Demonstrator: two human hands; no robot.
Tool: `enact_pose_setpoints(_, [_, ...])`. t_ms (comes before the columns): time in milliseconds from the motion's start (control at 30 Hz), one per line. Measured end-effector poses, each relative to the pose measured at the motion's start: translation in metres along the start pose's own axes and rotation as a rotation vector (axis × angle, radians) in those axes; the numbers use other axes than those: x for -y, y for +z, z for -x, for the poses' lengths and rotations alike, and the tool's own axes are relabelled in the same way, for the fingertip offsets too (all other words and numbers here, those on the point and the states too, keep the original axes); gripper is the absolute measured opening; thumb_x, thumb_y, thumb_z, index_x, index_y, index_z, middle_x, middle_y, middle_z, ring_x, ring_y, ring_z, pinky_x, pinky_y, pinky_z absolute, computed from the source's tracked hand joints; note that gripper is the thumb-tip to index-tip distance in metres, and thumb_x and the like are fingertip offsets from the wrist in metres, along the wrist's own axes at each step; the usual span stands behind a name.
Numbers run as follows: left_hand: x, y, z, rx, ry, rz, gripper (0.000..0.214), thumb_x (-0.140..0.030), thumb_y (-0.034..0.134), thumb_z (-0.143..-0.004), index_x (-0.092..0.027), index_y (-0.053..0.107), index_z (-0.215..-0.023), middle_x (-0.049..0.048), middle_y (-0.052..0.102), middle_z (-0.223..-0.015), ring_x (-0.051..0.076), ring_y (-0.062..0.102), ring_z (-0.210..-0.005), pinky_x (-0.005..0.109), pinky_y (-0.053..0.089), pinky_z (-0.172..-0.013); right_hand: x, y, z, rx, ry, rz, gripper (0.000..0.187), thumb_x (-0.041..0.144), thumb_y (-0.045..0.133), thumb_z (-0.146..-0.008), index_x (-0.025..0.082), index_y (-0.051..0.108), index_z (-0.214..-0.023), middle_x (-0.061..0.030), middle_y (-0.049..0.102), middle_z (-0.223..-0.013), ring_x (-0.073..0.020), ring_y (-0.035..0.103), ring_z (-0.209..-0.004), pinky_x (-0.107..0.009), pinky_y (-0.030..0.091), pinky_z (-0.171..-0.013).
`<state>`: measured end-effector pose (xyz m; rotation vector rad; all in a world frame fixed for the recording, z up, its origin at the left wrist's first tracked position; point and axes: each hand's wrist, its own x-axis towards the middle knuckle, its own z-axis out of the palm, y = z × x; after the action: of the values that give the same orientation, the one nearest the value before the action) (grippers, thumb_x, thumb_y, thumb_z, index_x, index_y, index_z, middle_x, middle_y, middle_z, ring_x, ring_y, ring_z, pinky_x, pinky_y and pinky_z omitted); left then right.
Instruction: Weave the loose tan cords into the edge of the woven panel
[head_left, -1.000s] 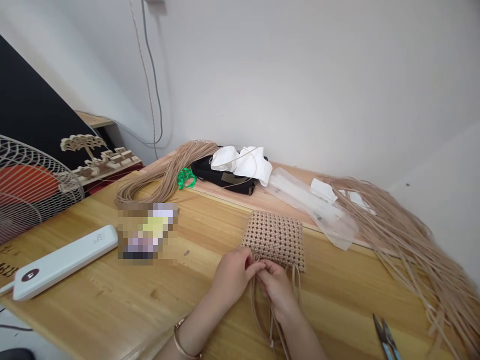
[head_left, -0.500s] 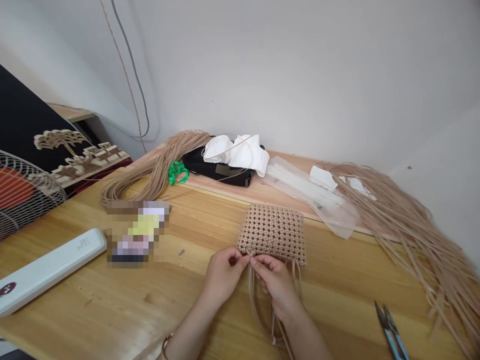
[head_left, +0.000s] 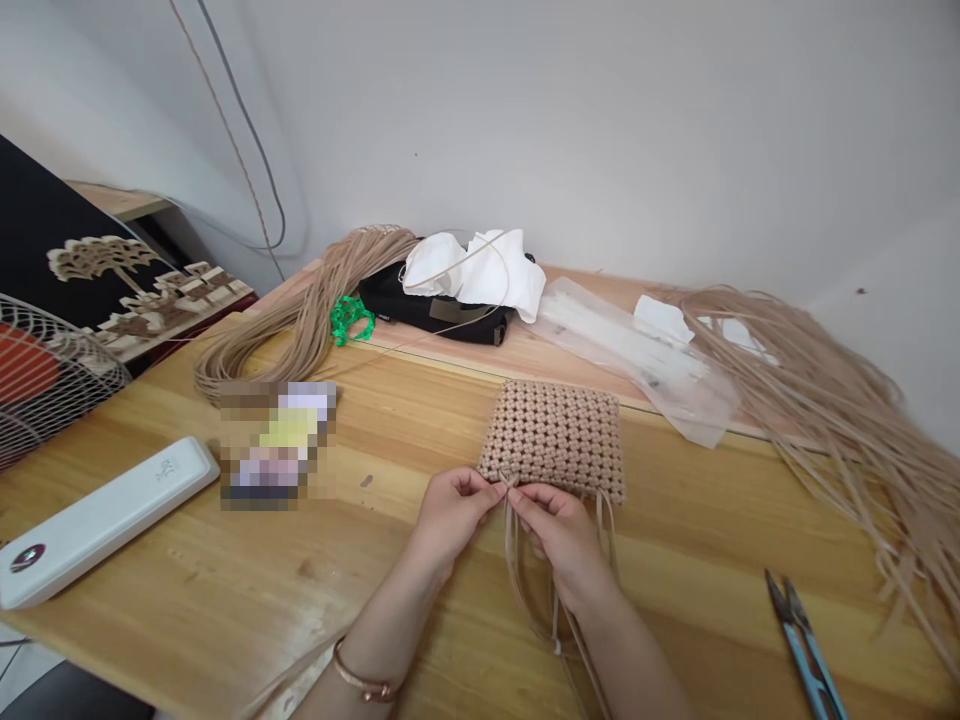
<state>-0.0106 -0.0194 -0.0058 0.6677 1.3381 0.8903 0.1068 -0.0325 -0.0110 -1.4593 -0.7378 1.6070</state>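
Woven piece (head_left: 556, 435): lying on surface (head_left: 405, 430) | My left grip (head_left: 451, 512) and right grip (head_left: 561, 528): both pinching tan cords (head_left: 511, 540) at woven piece's near edge | Snips (head_left: 797, 650): right of woven piece, nearer me

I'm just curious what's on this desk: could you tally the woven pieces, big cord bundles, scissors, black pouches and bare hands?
Woven piece: 1
Cord bundles: 2 (left bundle, right bundle)
Scissors: 1
Black pouch: 1
Hands: 2 (left hand, right hand)
Total: 7
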Motion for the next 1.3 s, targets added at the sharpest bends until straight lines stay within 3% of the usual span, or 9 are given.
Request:
enact_pose_setpoints(133, [-0.005, 0.0, 0.001, -0.007, -0.108, 0.039, 0.031, -0.033, 0.072, -0.049, -0.014, 0.049, -0.054, -0.0092, 0.036, -0.036, 0.001, 0.023, -0.033, 0.016, 0.01, -0.034, 0.002, 0.0, 0.0, -0.004, 0.0, 0.027, 0.026, 0.038, 0.066, -0.059, 0.014, 0.06, -0.063, 0.0084, 0.035, -0.043, -0.0035, 0.02, -0.038, -0.021, 0.009, -0.039])
enact_pose_setpoints(267, [-0.008, 0.001, 0.004, 0.107, -0.16, 0.025, 0.033, -0.037, 0.07, -0.051, -0.014, 0.047, -0.052, -0.0082, 0.037, -0.041, 0.0, 0.02, -0.033, 0.018, 0.006, -0.034, 0.003, -0.002, -0.001, 0.019, 0.002, 0.044, 0.024, 0.037, 0.066, -0.059, 0.014, 0.059, -0.063, 0.0089, 0.033, -0.042, -0.0037, 0.02, -0.038, -0.022, 0.008, -0.039])
enact_pose_setpoints(433, [-0.006, 0.004, 0.003, 0.157, -0.177, 0.077, 0.042, -0.04, 0.068, -0.054, -0.018, 0.033, -0.049, -0.0117, 0.022, -0.039, 0.0, 0.014, -0.033, 0.018, 0.003, -0.034, 0.001, -0.004, -0.002, 0.031, -0.019, 0.03, 0.023, 0.036, 0.065, -0.06, 0.015, 0.058, -0.064, 0.0091, 0.035, -0.042, -0.0035, 0.02, -0.037, -0.022, 0.008, -0.038])
enact_pose_setpoints(633, [0.0, 0.004, -0.002, 0.193, -0.174, 0.106, 0.042, -0.042, 0.071, -0.051, -0.017, 0.037, -0.05, -0.0123, 0.02, -0.036, 0.0, 0.01, -0.033, 0.019, 0.002, -0.034, 0.005, -0.011, -0.002, 0.073, -0.037, 0.095, 0.02, 0.035, 0.059, -0.065, 0.015, 0.057, -0.062, 0.0073, 0.041, -0.045, -0.0043, 0.024, -0.038, -0.021, 0.014, -0.039])
enact_pose_setpoints(867, [0.001, 0.006, -0.001, 0.165, -0.158, 0.122, 0.04, -0.039, 0.072, -0.052, -0.016, 0.04, -0.05, -0.0119, 0.023, -0.035, 0.0, 0.013, -0.032, 0.018, 0.004, -0.034, 0.016, -0.022, 0.0, 0.038, -0.225, 0.51, 0.016, 0.028, 0.053, -0.07, 0.016, 0.061, -0.064, 0.0005, 0.057, -0.058, -0.0113, 0.047, -0.053, -0.024, 0.034, -0.053])
enact_pose_setpoints(1100, [0.001, 0.007, 0.0, 0.142, -0.147, 0.135, 0.035, -0.038, 0.072, -0.052, -0.015, 0.047, -0.055, -0.0122, 0.025, -0.034, 0.0, 0.014, -0.031, 0.018, 0.004, -0.034, 0.013, -0.014, -0.002, -0.038, -0.207, 0.443, 0.017, 0.031, 0.056, -0.067, 0.015, 0.06, -0.065, -0.0007, 0.059, -0.059, -0.0117, 0.048, -0.054, -0.024, 0.035, -0.052])
enact_pose_setpoints(1300, [0.003, 0.007, 0.0, 0.175, -0.092, 0.045, 0.036, -0.043, 0.067, -0.057, -0.013, 0.048, -0.049, -0.0064, 0.041, -0.037, 0.0, 0.019, -0.029, 0.019, 0.005, -0.034, 0.011, -0.011, 0.002, -0.075, -0.183, 0.402, 0.019, 0.033, 0.056, -0.067, 0.014, 0.06, -0.065, -0.0001, 0.057, -0.056, -0.0111, 0.046, -0.051, -0.023, 0.033, -0.049])
